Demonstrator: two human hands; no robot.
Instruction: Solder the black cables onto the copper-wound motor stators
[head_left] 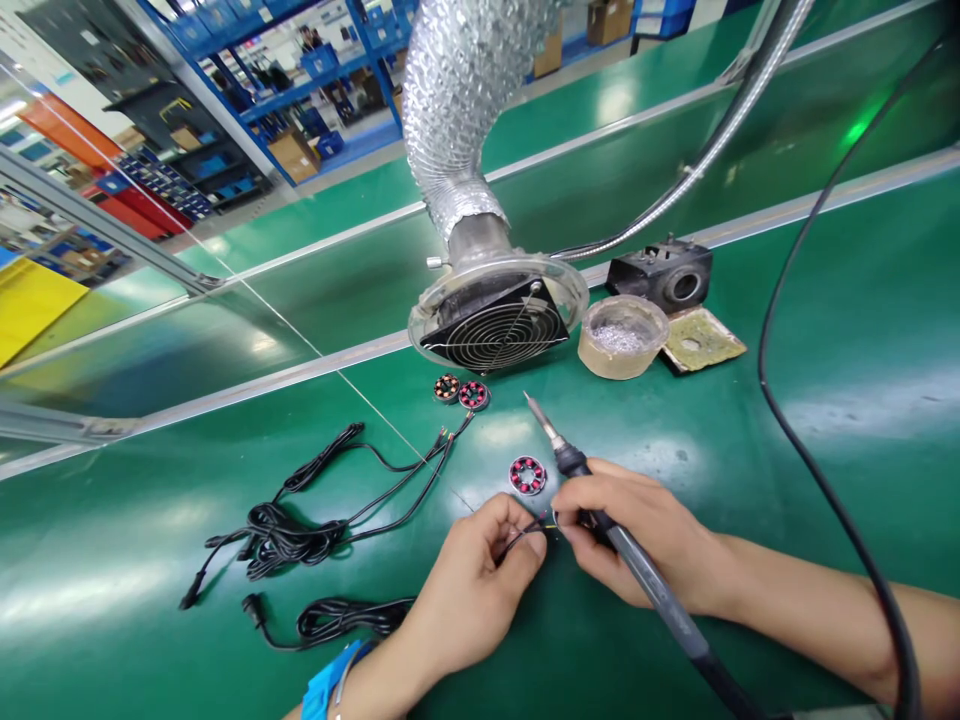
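Observation:
My left hand (pixel 487 580) pinches the end of a black cable (pixel 521 535), whose thin coloured wires stick out toward my right hand. In my right hand (pixel 645 530) is a soldering iron (pixel 637 560), its tip pointing up and left above the table. The right fingertips are close to the wire ends; whether they touch them I cannot tell. Just above the hands lies a round coil with red windings (pixel 528 476). Farther back, a second red coil (pixel 474 396) sits beside a copper-coloured coil (pixel 446 388).
Black cables (pixel 292 535) lie coiled on the green table (pixel 135 530) at the left, another bundle (pixel 345 617) near my left wrist. A fume extractor (pixel 499 325) hangs over the back. Behind right stand a round tub (pixel 621 345), a sponge tray (pixel 701 340) and an iron holder (pixel 664 278).

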